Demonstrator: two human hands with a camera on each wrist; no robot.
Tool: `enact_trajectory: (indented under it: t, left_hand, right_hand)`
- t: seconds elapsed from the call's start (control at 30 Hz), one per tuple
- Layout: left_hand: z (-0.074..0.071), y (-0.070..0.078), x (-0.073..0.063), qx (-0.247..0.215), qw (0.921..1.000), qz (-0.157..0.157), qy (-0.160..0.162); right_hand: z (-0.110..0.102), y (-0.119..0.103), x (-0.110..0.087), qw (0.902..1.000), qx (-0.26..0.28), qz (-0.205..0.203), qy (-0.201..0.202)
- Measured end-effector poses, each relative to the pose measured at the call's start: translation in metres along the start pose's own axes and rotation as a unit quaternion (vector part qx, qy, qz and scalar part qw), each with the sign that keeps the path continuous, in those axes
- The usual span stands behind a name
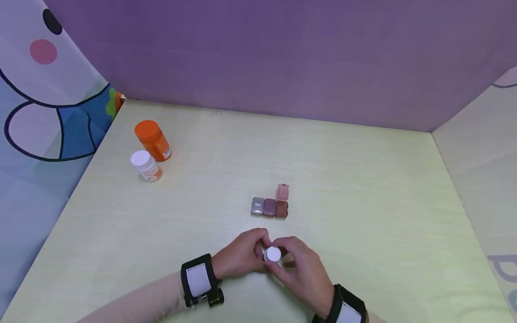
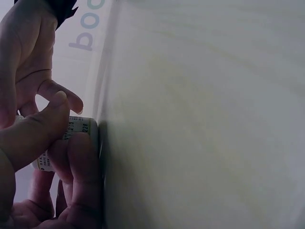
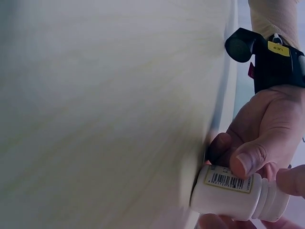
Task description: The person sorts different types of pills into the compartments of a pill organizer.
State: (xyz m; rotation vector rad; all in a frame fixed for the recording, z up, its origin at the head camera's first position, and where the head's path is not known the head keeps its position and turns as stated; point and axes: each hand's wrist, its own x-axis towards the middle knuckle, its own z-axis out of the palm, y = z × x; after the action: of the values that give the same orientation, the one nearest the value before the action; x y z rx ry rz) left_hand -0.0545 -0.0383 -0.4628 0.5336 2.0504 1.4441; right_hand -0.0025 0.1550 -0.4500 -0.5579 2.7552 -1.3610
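Observation:
A small white pill bottle (image 1: 273,254) stands upright on the table near its front. My left hand (image 1: 241,254) grips the bottle's body from the left, the thumb lying across the printed label in the left wrist view. From the right, my right hand (image 1: 305,271) pinches the white cap (image 3: 275,204) between thumb and fingers. The cap sits on the bottle's neck, with a narrow ring showing below it. A barcode label (image 3: 228,181) faces the right wrist camera. The bottle's base touches the tabletop.
Beyond the hands lie several small blocks: a silver one (image 1: 257,206), a purple one (image 1: 269,207), a brown one (image 1: 282,209) and a pink one (image 1: 282,192). At the far left stand an orange bottle (image 1: 155,142) and a white-capped bottle (image 1: 147,167). A purple partition (image 1: 274,63) closes the back.

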Motion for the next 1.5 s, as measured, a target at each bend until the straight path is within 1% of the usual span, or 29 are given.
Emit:
enact_trajectory:
  t: [0.07,0.13,0.3,0.47,0.7,0.8,0.93,1.13,1.17,1.27,1.4,1.5]
  left_hand:
    - [-0.0002,0.0,-0.0001,-0.003,1.0,-0.001,-0.002]
    - [-0.0001,-0.0002,0.0003,-0.003,1.0,-0.003,-0.003]
    - [0.0002,-0.0003,0.0003,-0.003,1.0,-0.002,-0.003]
    - [0.0004,-0.0002,0.0005,0.0,1.0,-0.001,0.0]
    - [0.0002,0.0007,0.0006,-0.002,1.0,-0.003,-0.001]
    - [0.0,0.0007,-0.0002,-0.006,1.0,-0.002,-0.003]
    - [-0.0003,0.0003,-0.0007,-0.009,1.0,-0.001,-0.003]
    - [-0.0002,-0.0008,0.0004,-0.005,1.0,-0.002,-0.003]
    - [-0.0002,-0.0009,0.0004,-0.005,1.0,-0.002,-0.003]
    - [-0.0001,-0.0009,-0.0003,-0.007,1.0,-0.001,-0.002]
    - [0.0001,-0.0005,-0.0004,-0.012,0.9999,0.0,-0.002]
    - [0.0,-0.0004,-0.0002,-0.019,0.9998,-0.002,-0.003]
  right_hand:
    - [-0.0004,0.0014,-0.0006,0.9999,0.001,-0.017,0.004]
    - [-0.0012,0.0018,-0.0007,0.9997,0.006,-0.023,0.003]
    - [-0.0035,0.0003,0.0001,0.9998,0.014,-0.013,-0.008]
    - [-0.0044,-0.0007,0.0003,0.9999,0.007,-0.007,-0.014]
    - [-0.0034,-0.0025,0.0017,0.9995,-0.007,0.025,-0.017]
    - [-0.0034,-0.0016,0.0009,0.9997,0.002,0.018,-0.018]
    - [-0.0039,0.0002,-0.0004,0.9997,0.02,-0.008,-0.014]
    - [-0.0052,0.0,-0.0011,0.9995,0.026,-0.016,-0.011]
    - [-0.0054,-0.0004,-0.0013,0.9996,0.023,-0.014,-0.01]
    - [-0.0058,-0.0019,-0.0015,0.9997,0.021,0.01,-0.002]
    - [-0.0072,-0.0008,-0.0012,0.9981,0.043,0.036,0.025]
    - [-0.0087,0.0032,-0.0013,0.9969,0.062,0.028,0.039]
